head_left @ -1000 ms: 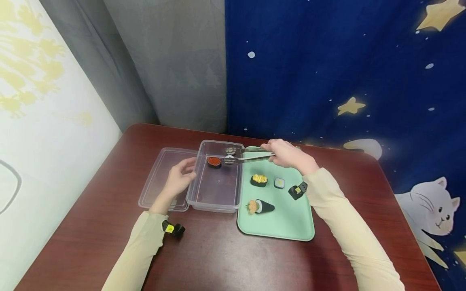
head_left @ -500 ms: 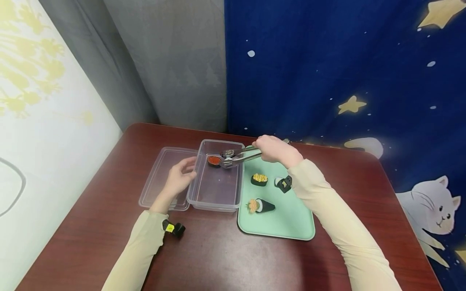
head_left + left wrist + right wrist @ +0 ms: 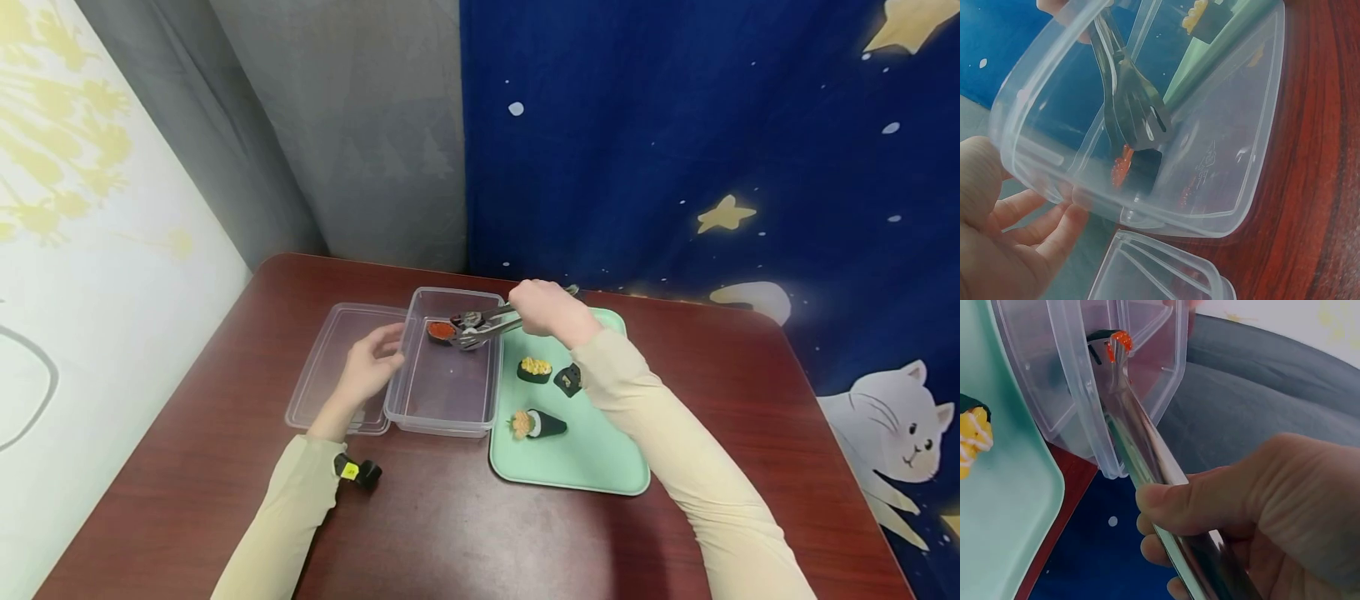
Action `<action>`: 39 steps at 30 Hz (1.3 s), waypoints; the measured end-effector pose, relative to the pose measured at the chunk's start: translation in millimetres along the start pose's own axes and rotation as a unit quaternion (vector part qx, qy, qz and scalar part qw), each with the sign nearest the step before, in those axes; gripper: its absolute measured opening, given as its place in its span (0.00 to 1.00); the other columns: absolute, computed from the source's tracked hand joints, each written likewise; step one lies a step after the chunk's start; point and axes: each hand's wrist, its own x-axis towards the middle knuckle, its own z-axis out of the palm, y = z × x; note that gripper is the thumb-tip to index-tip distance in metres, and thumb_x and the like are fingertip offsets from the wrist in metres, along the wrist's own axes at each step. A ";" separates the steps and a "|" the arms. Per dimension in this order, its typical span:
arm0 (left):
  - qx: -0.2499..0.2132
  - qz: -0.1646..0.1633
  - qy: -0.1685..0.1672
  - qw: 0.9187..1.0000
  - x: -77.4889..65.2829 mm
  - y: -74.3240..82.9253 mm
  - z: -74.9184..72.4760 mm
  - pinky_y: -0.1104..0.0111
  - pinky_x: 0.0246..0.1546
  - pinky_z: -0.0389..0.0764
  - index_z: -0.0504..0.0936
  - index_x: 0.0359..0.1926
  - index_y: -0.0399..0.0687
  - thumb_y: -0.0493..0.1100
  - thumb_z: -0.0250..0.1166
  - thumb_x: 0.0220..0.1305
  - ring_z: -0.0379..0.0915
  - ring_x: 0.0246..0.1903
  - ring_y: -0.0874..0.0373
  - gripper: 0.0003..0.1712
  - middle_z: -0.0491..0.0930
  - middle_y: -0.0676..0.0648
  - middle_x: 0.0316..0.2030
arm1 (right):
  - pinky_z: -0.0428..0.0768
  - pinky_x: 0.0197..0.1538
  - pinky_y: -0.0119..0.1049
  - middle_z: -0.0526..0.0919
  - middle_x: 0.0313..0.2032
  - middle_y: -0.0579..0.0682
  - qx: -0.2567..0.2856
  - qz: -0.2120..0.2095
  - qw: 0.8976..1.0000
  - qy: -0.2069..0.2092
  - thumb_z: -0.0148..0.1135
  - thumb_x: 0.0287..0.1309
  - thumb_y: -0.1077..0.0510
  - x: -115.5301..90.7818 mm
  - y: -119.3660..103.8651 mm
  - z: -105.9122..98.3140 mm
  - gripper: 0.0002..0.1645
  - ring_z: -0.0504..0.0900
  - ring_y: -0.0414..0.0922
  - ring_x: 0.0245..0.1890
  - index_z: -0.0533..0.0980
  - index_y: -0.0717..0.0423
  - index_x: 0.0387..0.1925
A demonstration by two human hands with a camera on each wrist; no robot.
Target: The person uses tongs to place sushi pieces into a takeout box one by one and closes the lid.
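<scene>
My right hand (image 3: 551, 310) grips a pair of metal tongs (image 3: 1147, 447), thumb on top and fingers curled round the handles. The slotted tong tips reach inside a clear plastic container (image 3: 442, 423), close to a red roe sushi piece (image 3: 441, 332) on its floor. Something small, dark and white shows between the tips, too covered to identify. My left hand (image 3: 369, 365) rests its relaxed fingers (image 3: 1060, 234) against the container's outer left wall. On a mint-green tray (image 3: 592, 467) lie a corn-topped sushi piece (image 3: 535, 370) and a cone-shaped hand roll (image 3: 542, 425).
A clear lid (image 3: 322, 375) lies flat left of the container, partly under my left forearm. The tray sits directly right of the container on a reddish-brown table (image 3: 450, 533). Curtains (image 3: 390, 150) hang behind the table's back edge.
My right hand has moved left, bringing the tong tips a little further into the container, towards the roe sushi. My left hand, the container and the tray stay in place.
</scene>
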 end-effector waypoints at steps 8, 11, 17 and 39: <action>0.007 -0.001 0.007 1.000 -1.1 2.4 -0.8 0.50 0.52 0.76 0.66 0.60 0.25 0.25 0.54 0.54 0.69 0.53 0.33 0.29 0.71 0.25 0.53 | 0.67 0.26 0.36 0.78 0.27 0.50 -0.018 0.018 0.999 -0.024 0.53 0.55 0.72 2.5 -10.9 -5.0 0.12 0.65 0.45 0.25 0.81 0.58 0.35; 0.007 0.000 0.008 1.000 -1.1 3.0 -1.0 0.50 0.52 0.76 0.66 0.60 0.25 0.25 0.54 0.54 0.69 0.53 0.33 0.29 0.71 0.25 0.53 | 0.66 0.25 0.35 0.77 0.25 0.49 -0.018 0.020 0.999 -0.028 0.53 0.56 0.71 1.7 -11.0 -6.6 0.12 0.64 0.44 0.24 0.81 0.58 0.34; 0.002 -0.001 0.002 1.000 0.0 2.0 -0.3 0.51 0.52 0.76 0.66 0.60 0.25 0.25 0.54 0.54 0.68 0.54 0.33 0.29 0.70 0.25 0.54 | 0.68 0.29 0.37 0.76 0.26 0.50 -0.004 0.009 1.000 -0.006 0.53 0.51 0.74 -4.9 -1.2 -3.3 0.12 0.64 0.45 0.26 0.79 0.58 0.31; 0.003 -0.001 -0.001 1.000 -0.1 0.2 -0.5 0.51 0.53 0.75 0.66 0.60 0.25 0.24 0.54 0.55 0.69 0.54 0.33 0.29 0.70 0.25 0.54 | 0.75 0.53 0.53 0.71 0.56 0.66 0.194 -0.033 0.968 0.156 0.64 0.53 0.66 -87.5 58.2 53.1 0.36 0.73 0.58 0.53 0.63 0.70 0.62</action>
